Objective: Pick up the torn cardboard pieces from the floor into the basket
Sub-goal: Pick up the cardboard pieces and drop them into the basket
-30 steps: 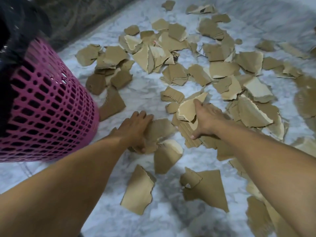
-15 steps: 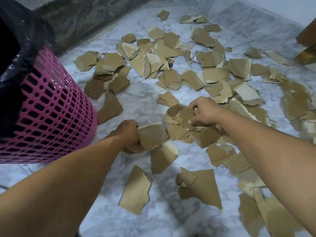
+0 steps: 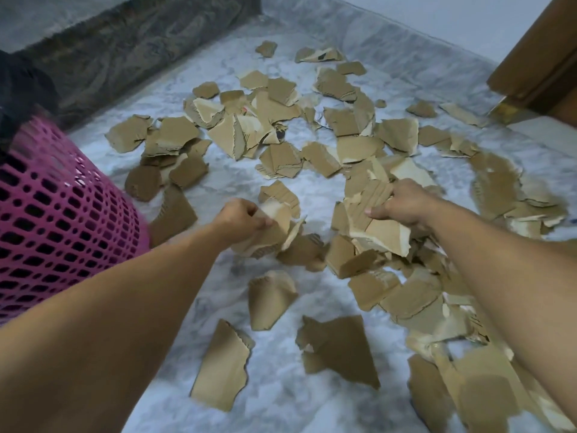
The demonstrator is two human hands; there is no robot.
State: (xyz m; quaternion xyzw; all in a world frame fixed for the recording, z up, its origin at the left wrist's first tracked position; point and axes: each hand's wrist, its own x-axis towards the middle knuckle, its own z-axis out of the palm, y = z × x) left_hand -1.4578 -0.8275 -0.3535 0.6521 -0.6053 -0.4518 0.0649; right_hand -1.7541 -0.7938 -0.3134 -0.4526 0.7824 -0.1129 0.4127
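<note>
Hands, left hand (image 3: 242, 215) and right hand (image 3: 402, 204), each pinch cardboard pieces (image 3: 379, 226); basket (image 3: 62, 220) sits at nine o'clock, nearer the left.

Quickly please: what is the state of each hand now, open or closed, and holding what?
Left hand: closed, gripping torn cardboard pieces.
Right hand: closed, gripping a bunch of cardboard pieces.

dark patterned rug (image 3: 131, 48), wooden door (image 3: 543, 54), white wall (image 3: 437, 14)
</note>
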